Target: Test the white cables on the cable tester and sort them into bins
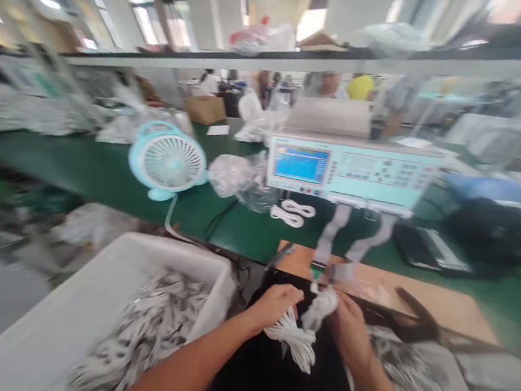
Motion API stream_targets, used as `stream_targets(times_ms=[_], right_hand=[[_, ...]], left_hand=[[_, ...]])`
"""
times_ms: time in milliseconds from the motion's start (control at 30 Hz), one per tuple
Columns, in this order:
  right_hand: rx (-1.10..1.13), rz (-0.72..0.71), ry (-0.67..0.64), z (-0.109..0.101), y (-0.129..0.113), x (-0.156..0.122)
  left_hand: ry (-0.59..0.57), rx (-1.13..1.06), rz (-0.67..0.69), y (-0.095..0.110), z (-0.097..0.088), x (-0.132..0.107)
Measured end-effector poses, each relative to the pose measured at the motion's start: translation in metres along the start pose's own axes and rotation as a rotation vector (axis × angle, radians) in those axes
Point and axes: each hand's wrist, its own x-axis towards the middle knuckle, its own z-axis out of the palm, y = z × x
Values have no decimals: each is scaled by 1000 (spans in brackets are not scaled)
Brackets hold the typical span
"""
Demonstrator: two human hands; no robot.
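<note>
My left hand is closed, with a coiled white cable bundle hanging from its fingers above my dark-clothed lap. Close beside it, my right hand grips a second white cable bundle, somewhat blurred. The upper end of this bundle is at a small green-and-white connector on the bench edge; whether it is plugged in I cannot tell. Two grey flat ribbon cables run from there up to the white tester with a lit blue screen.
On my left stands a white bin with many cable bundles. More cables lie in a container at lower right. The green bench carries a light-blue fan, two small white cable coils and a black phone-like object.
</note>
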Motion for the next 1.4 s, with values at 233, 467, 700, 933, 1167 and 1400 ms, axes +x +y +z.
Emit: stream_targets(times_ms=[233, 467, 700, 933, 1167, 1400], right_hand=[[-1, -34, 131, 4, -1, -3], [-54, -15, 178, 8, 5, -14], [-327, 292, 323, -57, 23, -45], [-688, 414, 639, -225, 2, -75], [-704, 223, 239, -173, 14, -76], [-549, -101, -306, -67, 11, -73]], left_hand=[[-58, -29, 16, 19, 27, 32], [59, 88, -174, 9, 30, 25], [-124, -16, -369, -27, 71, -4], [-177, -144, -342, -29, 91, -1], [-290, -300, -316, -33, 94, -4], [-242, -41, -216, -34, 83, -15]])
